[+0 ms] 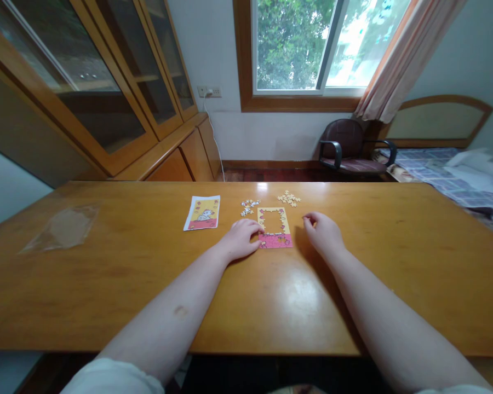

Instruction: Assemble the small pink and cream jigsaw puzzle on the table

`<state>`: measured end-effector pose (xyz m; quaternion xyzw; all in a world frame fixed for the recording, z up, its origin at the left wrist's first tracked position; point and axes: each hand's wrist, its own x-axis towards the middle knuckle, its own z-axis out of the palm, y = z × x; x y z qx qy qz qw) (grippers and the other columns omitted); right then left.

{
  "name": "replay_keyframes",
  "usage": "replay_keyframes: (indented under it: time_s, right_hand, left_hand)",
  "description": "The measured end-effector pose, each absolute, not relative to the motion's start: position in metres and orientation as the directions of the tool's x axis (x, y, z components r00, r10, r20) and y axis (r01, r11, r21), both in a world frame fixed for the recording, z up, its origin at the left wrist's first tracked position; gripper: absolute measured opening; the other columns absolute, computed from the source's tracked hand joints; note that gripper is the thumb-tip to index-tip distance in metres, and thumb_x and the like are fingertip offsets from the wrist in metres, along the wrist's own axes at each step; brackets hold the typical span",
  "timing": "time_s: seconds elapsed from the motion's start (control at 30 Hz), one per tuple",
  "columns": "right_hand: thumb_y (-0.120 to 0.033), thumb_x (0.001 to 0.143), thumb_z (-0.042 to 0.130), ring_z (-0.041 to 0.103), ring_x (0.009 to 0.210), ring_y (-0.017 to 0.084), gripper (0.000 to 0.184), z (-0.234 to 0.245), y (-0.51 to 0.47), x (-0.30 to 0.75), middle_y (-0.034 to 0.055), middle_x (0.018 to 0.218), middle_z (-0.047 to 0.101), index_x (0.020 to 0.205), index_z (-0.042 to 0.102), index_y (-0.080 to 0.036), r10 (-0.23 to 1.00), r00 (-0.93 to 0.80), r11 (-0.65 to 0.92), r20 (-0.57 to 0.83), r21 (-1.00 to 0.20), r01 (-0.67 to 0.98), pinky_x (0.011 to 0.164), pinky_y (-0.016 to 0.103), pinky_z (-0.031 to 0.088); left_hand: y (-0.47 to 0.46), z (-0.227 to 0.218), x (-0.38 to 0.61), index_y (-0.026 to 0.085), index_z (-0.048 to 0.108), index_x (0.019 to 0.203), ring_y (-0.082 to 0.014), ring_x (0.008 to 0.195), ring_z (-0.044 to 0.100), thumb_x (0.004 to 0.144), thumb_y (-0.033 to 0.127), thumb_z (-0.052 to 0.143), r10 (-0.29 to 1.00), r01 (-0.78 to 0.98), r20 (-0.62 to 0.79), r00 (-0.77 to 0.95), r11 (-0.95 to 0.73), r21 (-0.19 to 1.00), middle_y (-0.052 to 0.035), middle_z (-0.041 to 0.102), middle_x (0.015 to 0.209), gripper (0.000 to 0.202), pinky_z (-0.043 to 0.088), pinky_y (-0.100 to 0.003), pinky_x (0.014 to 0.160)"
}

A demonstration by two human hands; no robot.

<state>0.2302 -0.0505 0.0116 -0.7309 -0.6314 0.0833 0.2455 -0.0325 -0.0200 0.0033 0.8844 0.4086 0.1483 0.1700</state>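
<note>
A partly assembled jigsaw puzzle [275,241], yellow above and pink below, lies on the table with a gap in its middle. My left hand [243,239] rests at its left edge, thumb and fingers apart, fingertips touching the border. To the right of the puzzle, my right hand [324,234] hovers just over the table, thumb and forefinger pinched together. Whatever is between those fingertips is too small to make out. Behind the puzzle sit a pile of white-patterned loose pieces [250,206] and a pile of yellow loose pieces [288,198]. A picture card [202,212] with a white animal lies left.
The wooden table [148,273] spans the view. A clear plastic bag [63,227] lies on its left side. Beyond are a glass-door cabinet [152,128], a window [296,44], a brown armchair [345,142] and a bed [456,169].
</note>
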Motion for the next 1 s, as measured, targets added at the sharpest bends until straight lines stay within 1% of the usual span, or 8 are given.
replay_keyframes:
  time_s: [0.1,0.2,0.37,0.5,0.67,0.77,0.9,1.0]
  right_hand:
    - [-0.027,0.089,0.044,0.065,0.098,0.025,0.033,0.014,-0.045,0.253,0.0106,0.106,0.072,0.103,0.072,-0.017,0.923,0.341,-0.234,0.177,-0.444,0.865,0.081,0.032,0.046]
    - [-0.029,0.090,0.043,0.065,0.098,0.026,0.035,0.017,-0.043,0.265,0.0127,0.106,0.072,0.104,0.073,-0.017,0.916,0.372,-0.284,0.152,-0.407,0.868,0.079,0.033,0.046]
    - [-0.034,0.088,0.052,0.065,0.097,0.028,0.030,0.016,-0.044,0.261,0.0157,0.107,0.071,0.097,0.076,-0.018,0.955,0.286,-0.253,0.073,-0.295,0.921,0.079,0.035,0.046]
    - [-0.046,0.083,0.060,0.068,0.085,0.026,0.031,0.009,-0.044,0.256,0.0139,0.096,0.073,0.088,0.078,-0.021,0.975,0.221,-0.206,0.029,-0.268,0.941,0.073,0.034,0.048]
    - [-0.044,0.085,0.059,0.069,0.080,0.025,0.027,0.009,-0.044,0.252,0.0113,0.092,0.075,0.084,0.079,-0.025,0.976,0.218,-0.214,-0.009,-0.230,0.949,0.069,0.032,0.047]
    - [-0.039,0.085,0.060,0.068,0.080,0.026,0.025,0.011,-0.043,0.249,0.0117,0.091,0.075,0.084,0.078,-0.023,0.976,0.211,-0.216,-0.047,-0.247,0.945,0.067,0.033,0.046]
    - [-0.037,0.084,0.064,0.067,0.077,0.023,0.021,0.005,-0.041,0.246,0.0109,0.087,0.074,0.080,0.075,-0.020,0.987,0.148,-0.159,-0.058,-0.343,0.926,0.065,0.031,0.045]
    - [-0.035,0.082,0.066,0.065,0.075,0.020,0.017,0.000,-0.041,0.243,0.0087,0.088,0.073,0.079,0.072,-0.019,0.995,0.091,-0.096,-0.030,-0.405,0.909,0.064,0.028,0.044]
  left_hand:
    - [-0.020,0.003,-0.033,0.023,0.068,0.107,-0.0244,0.114,0.056,0.081,0.027,0.060,0.773,0.673,0.129,0.621,-0.611,0.418,-0.0065,0.066,0.116,0.027,0.042,-0.042,0.104]
    - [-0.020,0.004,-0.033,0.024,0.068,0.107,-0.0244,0.114,0.056,0.081,0.027,0.061,0.774,0.673,0.126,0.620,-0.608,0.422,-0.0063,0.066,0.117,0.027,0.042,-0.042,0.104]
    - [-0.020,0.004,-0.033,0.024,0.068,0.106,-0.0246,0.115,0.055,0.081,0.028,0.060,0.776,0.673,0.119,0.619,-0.603,0.429,-0.0061,0.066,0.117,0.026,0.041,-0.042,0.105]
    - [-0.020,0.004,-0.033,0.025,0.068,0.106,-0.0246,0.114,0.055,0.082,0.029,0.060,0.777,0.673,0.117,0.618,-0.601,0.431,-0.0056,0.066,0.116,0.026,0.041,-0.042,0.105]
    - [-0.021,0.006,-0.032,0.024,0.068,0.106,-0.0251,0.116,0.055,0.082,0.030,0.060,0.783,0.683,0.095,0.614,-0.588,0.434,-0.0058,0.066,0.117,0.027,0.041,-0.043,0.105]
    - [-0.021,0.007,-0.032,0.024,0.068,0.106,-0.0252,0.116,0.055,0.082,0.030,0.060,0.784,0.681,0.100,0.612,-0.587,0.437,-0.0061,0.066,0.117,0.027,0.041,-0.043,0.105]
    - [-0.021,0.006,-0.031,0.024,0.069,0.105,-0.0248,0.114,0.055,0.081,0.027,0.061,0.779,0.674,0.112,0.617,-0.596,0.435,-0.0062,0.066,0.116,0.026,0.041,-0.043,0.105]
    - [-0.021,0.006,-0.031,0.024,0.069,0.105,-0.0249,0.115,0.055,0.081,0.027,0.061,0.781,0.678,0.107,0.615,-0.593,0.435,-0.0061,0.066,0.116,0.026,0.041,-0.043,0.106]
